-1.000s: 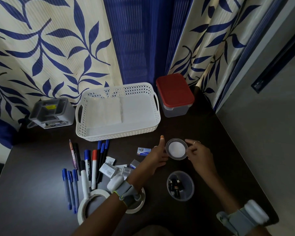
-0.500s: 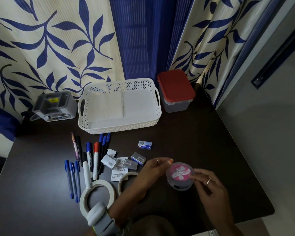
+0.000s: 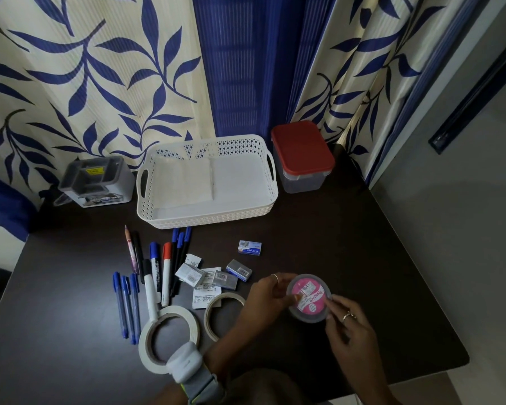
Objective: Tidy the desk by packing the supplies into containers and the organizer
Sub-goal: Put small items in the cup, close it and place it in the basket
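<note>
Basket (image 3: 208, 213) left of lidded box (image 3: 303, 159)

A small round clear tub (image 3: 309, 298) with a pink-labelled lid is held above the dark desk (image 3: 348, 244) near its front edge. Pens and markers (image 3: 158, 276), two tape rolls (image 3: 170, 336), and small staple boxes (image 3: 216, 274) are spread at the left, before a white basket (image 3: 206, 220), a red-lidded container (image 3: 303, 154) and a grey organizer (image 3: 95, 179).

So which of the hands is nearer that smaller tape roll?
Left. The left hand lies right beside the smaller tape roll, just to its right; the right hand is farther right, beyond the pink-lidded tub.
</note>
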Tool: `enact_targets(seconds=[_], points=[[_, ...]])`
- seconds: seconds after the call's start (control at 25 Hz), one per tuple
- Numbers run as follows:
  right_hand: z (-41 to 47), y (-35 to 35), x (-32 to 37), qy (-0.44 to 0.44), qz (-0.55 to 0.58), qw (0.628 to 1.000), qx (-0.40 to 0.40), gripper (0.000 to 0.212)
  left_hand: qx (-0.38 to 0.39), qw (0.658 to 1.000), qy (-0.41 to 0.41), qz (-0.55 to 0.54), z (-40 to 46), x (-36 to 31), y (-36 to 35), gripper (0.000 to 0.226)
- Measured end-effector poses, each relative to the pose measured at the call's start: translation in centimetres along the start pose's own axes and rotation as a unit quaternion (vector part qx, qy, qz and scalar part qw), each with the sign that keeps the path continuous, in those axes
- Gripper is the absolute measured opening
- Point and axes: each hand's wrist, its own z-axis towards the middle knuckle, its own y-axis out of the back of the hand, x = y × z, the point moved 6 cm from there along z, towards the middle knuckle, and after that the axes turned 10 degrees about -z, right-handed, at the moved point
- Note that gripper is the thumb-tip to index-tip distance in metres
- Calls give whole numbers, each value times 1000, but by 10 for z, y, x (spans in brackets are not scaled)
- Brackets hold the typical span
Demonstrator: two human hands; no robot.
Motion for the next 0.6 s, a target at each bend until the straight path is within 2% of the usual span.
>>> enact_targets(seconds=[0.24,0.44,0.6], points=[[5,-5,4,-31,-7,999,39,42,-26,1000,-8,-4,11,-1,1,16],[12,-9,6,-33,-58,992,104,50,-37,999,1,-30,21,1,-2,15],[18,-14,7,-62,-47,984,163,61,-11,996,8,-92,28,4,-6,11]])
